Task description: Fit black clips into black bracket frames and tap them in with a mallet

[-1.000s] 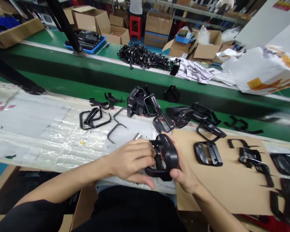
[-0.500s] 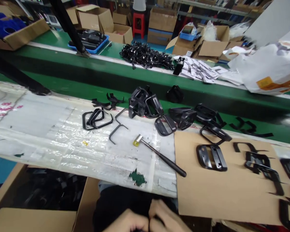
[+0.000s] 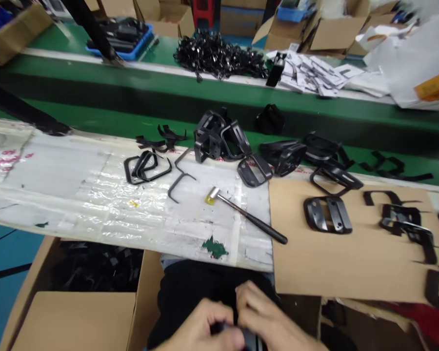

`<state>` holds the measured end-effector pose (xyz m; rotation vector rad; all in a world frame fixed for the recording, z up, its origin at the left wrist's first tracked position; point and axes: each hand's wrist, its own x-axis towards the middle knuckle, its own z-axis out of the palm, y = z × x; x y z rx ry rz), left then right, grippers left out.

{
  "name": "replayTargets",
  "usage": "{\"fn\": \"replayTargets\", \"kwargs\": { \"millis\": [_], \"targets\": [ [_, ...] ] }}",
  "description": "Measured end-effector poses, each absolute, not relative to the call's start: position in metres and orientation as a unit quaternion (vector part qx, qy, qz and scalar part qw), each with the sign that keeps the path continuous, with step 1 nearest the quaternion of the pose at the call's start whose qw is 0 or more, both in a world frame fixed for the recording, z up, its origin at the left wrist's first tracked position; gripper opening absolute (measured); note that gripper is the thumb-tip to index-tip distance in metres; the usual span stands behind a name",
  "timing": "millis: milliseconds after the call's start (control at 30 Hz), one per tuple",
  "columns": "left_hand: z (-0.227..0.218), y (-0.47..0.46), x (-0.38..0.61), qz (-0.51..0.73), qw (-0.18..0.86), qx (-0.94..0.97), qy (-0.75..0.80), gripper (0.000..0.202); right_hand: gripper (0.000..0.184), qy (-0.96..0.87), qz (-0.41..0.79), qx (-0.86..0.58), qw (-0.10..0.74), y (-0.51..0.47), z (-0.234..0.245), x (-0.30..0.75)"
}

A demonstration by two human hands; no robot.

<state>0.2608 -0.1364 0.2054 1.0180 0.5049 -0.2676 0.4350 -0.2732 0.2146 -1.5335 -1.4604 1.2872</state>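
Both of my hands are low at the bottom edge, over my lap and below the table. My left hand (image 3: 199, 326) and my right hand (image 3: 265, 319) are curled together around a black plastic part (image 3: 247, 336), mostly hidden between the fingers. On the table above them lies a small hammer (image 3: 247, 217) with a yellow-tipped metal head and a black handle. Several black plastic frames and clips (image 3: 219, 139) are scattered behind it.
A brown cardboard sheet (image 3: 332, 263) at the right carries several black parts (image 3: 327, 214). An open carton of black pieces (image 3: 91, 268) stands under the table at the left. Behind runs a green conveyor (image 3: 131, 92) with a pile of black straps (image 3: 219, 58), papers and boxes.
My hands came off the table with the black part down to my lap, uncovering the hammer. The view has since tilted down slightly, so both hands show more.
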Motion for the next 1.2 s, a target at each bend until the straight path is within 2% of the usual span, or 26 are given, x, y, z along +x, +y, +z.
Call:
{"fn": "replayTargets", "kwargs": {
  "millis": [100,200,267,367,533,700,833,967,1033,1133,1200],
  "targets": [
    [0.222,-0.113,0.294,-0.07,0.905,0.33,0.258,0.055,0.051,-0.445,0.53,-0.615,0.378,-0.248,0.244,0.466],
    [0.227,-0.085,0.332,-0.008,0.941,0.168,0.294,0.047,0.08,-0.429,0.483,-0.604,0.467,-0.225,0.25,0.489],
    [0.227,-0.069,0.352,-0.002,0.947,0.163,0.275,0.046,0.089,-0.436,0.43,-0.609,0.504,-0.213,0.243,0.496],
    [0.222,-0.048,0.366,0.009,0.941,0.243,0.235,0.041,0.082,-0.419,0.399,-0.595,0.558,-0.201,0.232,0.497],
    [0.22,-0.013,0.37,-0.028,0.892,0.419,0.168,0.033,0.075,-0.335,0.441,-0.534,0.639,-0.196,0.225,0.495],
    [0.23,0.028,0.392,-0.11,0.759,0.635,0.091,0.028,0.07,-0.22,0.478,-0.455,0.718,-0.211,0.219,0.491],
    [0.235,0.04,0.418,-0.158,0.699,0.694,0.066,0.029,0.069,-0.154,0.449,-0.432,0.767,-0.226,0.214,0.491],
    [0.229,0.028,0.428,-0.202,0.679,0.706,0.025,0.029,0.07,-0.194,0.376,-0.494,0.759,-0.244,0.215,0.493],
    [0.221,0.027,0.423,-0.203,0.684,0.701,0.024,0.031,0.077,-0.209,0.391,-0.514,0.735,-0.262,0.216,0.493],
    [0.202,0.038,0.413,-0.132,0.72,0.675,0.087,0.032,0.095,-0.247,0.392,-0.612,0.64,-0.307,0.215,0.487],
    [0.187,0.05,0.41,-0.077,0.735,0.652,0.17,0.031,0.107,-0.252,0.325,-0.723,0.556,-0.346,0.213,0.48]
  ]
}}
